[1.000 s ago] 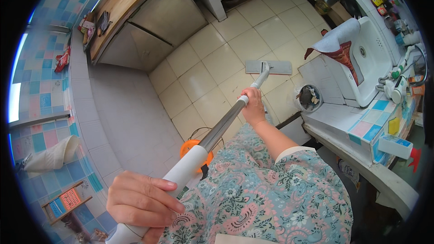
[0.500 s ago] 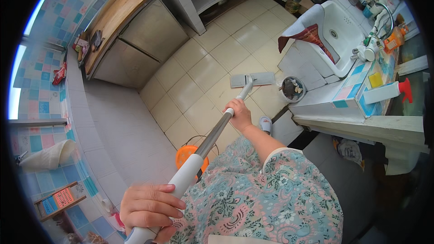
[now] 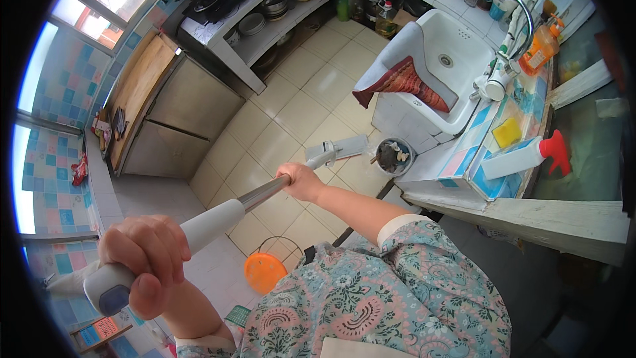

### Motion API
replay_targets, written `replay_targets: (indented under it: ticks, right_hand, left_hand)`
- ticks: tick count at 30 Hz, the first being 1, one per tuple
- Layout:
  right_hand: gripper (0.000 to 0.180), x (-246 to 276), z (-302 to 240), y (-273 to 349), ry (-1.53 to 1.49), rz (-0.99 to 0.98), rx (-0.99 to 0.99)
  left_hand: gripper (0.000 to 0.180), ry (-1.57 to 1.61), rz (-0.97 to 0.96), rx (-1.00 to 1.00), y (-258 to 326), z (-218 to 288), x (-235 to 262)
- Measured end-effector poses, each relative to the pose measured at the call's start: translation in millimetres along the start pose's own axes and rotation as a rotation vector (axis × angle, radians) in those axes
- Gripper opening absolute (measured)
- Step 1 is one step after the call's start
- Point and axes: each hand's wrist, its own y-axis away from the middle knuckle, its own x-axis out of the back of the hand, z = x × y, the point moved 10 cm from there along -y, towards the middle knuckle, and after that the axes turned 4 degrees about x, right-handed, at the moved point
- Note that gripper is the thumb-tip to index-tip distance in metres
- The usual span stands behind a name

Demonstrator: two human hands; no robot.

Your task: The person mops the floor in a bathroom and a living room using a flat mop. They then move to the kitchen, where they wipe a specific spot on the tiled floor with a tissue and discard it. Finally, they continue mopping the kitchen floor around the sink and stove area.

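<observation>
Now: mop point(image 3: 265, 192) clamped at grip end by left hand point(image 3: 146, 262), mid-shaft by right hand point(image 3: 301, 180) | head pulled nearer the small bin point(image 3: 392, 156) below the sink point(image 3: 450, 66) than 1 s back | that floor patch judged being wiped

Bright daylight from window point(image 3: 99, 6) (overexposed); fisheye edges bent, dark.

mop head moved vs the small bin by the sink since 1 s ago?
Yes. The mop head has come in toward the small bin below the sink; it now lies just left of it on the tiled floor.
</observation>
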Motion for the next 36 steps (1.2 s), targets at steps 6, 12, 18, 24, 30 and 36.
replay_targets:
  ticks: [6, 12, 18, 24, 30, 36]
  right_hand:
    - [0.010, -17, -17, -9, -0.041, 0.004, 0.076]
    - [0.010, -71, -31, -44, -0.239, -0.144, 0.062]
    - [0.013, -76, -25, -75, -0.223, -0.245, -0.047]
    - [0.014, -71, -13, -84, -0.173, -0.182, -0.088]
    - [0.014, -70, -1, -87, -0.235, -0.128, -0.144]
    - [0.033, -74, -10, -90, -0.280, -0.102, -0.111]
  left_hand:
    - [0.021, -0.051, -0.264, 0.109, -30, 6, -2]
    - [0.022, 0.003, -0.449, 0.218, -66, -11, 24]
    - [0.027, 0.141, -0.230, 0.041, -86, -28, 69]
    - [0.030, 0.125, -0.223, 0.009, -104, -39, 73]
    - [0.028, 0.034, -0.374, -0.066, -119, -40, 61]
    - [0.029, 0.017, -0.375, -0.090, -113, -38, 73]
